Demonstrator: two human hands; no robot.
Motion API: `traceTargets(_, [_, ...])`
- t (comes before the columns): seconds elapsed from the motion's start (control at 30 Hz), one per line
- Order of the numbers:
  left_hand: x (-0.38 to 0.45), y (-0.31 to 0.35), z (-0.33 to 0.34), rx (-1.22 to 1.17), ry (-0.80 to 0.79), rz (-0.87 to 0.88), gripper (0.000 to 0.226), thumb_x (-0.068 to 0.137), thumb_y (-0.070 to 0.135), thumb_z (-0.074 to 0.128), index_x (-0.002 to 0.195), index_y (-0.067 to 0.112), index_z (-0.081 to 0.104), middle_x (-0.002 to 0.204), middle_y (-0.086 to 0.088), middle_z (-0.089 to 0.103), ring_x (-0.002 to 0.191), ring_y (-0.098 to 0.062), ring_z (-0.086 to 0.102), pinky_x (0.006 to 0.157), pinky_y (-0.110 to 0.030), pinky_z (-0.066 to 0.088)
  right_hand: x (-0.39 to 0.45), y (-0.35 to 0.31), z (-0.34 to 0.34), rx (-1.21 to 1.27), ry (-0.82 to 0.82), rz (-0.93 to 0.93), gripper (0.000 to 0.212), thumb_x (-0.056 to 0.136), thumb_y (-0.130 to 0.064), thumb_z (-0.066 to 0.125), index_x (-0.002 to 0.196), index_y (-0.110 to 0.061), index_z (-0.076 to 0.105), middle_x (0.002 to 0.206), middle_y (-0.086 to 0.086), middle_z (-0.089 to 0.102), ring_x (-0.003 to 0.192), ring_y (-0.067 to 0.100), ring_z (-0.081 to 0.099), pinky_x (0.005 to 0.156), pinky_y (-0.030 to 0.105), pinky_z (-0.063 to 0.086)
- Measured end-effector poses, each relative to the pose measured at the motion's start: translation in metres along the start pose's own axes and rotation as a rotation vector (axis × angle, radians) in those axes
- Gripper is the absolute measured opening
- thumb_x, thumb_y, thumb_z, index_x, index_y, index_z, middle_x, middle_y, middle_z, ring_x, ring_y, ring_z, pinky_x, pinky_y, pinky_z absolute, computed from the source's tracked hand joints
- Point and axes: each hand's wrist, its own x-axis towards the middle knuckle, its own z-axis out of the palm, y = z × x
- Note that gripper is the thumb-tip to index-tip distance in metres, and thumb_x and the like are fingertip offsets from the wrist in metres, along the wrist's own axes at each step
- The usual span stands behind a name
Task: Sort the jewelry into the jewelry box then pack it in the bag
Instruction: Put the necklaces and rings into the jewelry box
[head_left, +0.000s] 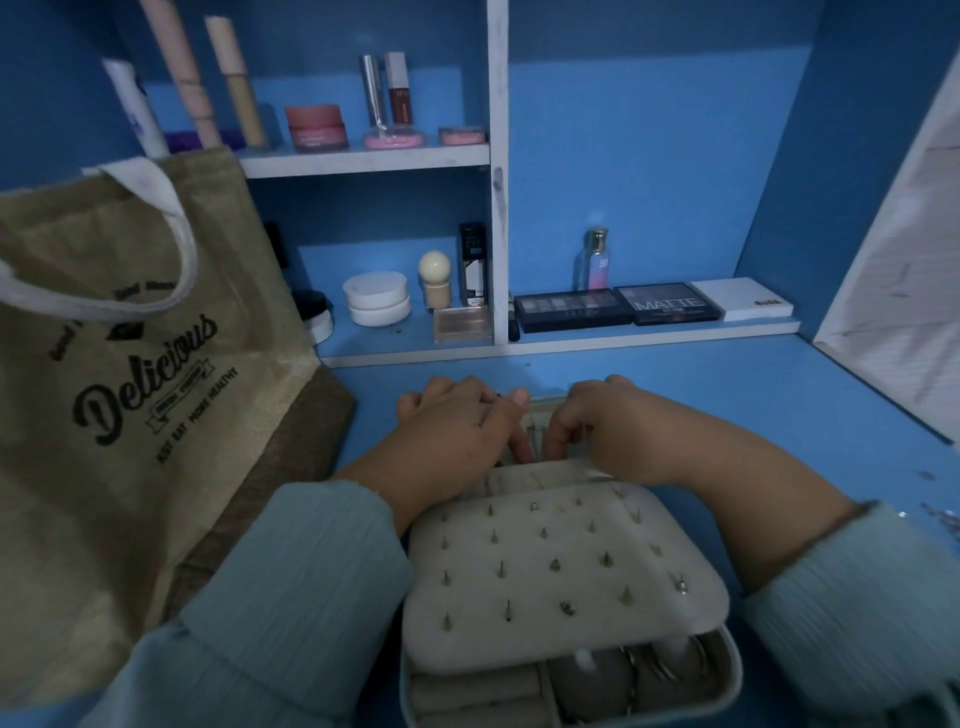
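While the left hand (457, 426) and right hand (613, 426) curl over something tiny I cannot tell, the cream jewelry box (566, 571) sits open — the tan cloth bag (130, 364) waits, unpacked.

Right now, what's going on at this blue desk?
A person is sorting jewelry into an open jewelry box on the blue desk. Both hands, left and right, work with curled fingers at the far part of the box; what they hold is too small to tell. A studded earring panel lies over the near compartments. The burlap bag stands at the left, not yet packed.
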Motion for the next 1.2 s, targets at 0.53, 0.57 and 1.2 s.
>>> traceTargets(0.53, [0.017,0.027,-0.025,0.155,-0.176,0.159,0.030,0.096,0.048,0.031,0.095,0.048,0.061,0.107,0.008,0.052,0.119,-0.021,0.039,0.104,-0.043,0.029,-0.016,0.019,-0.029,-0.029,0.002,0.001,0.018,0.088,-0.023,0.055,0.075,-0.036,0.054,0.095,-0.009,0.059,0.094,0.010,0.054,0.083,0.023,0.042])
traceTargets(0.57, [0.020,0.034,-0.027,0.192,-0.208,0.197,0.030,0.096,0.047,0.033,0.101,0.045,0.062,0.111,0.006,0.053,0.117,-0.021,0.041,0.103,-0.043,0.032,-0.022,0.022,-0.035,-0.051,-0.018,0.025,0.016,0.088,-0.025,0.055,0.076,-0.035,0.055,0.095,-0.010,0.059,0.094,0.010,0.055,0.084,0.023,0.042])
traceTargets(1.2, [0.068,0.220,0.051,0.375,-0.482,0.671,0.032,0.091,0.044,0.050,0.120,0.034,0.058,0.122,0.012,0.056,0.111,-0.010,0.052,0.100,-0.031,0.040,-0.186,0.157,-0.063,-0.176,-0.043,0.574,0.023,0.088,-0.027,0.061,0.110,-0.025,0.066,0.085,-0.013,0.050,0.076,0.007,0.047,0.067,0.020,0.037])
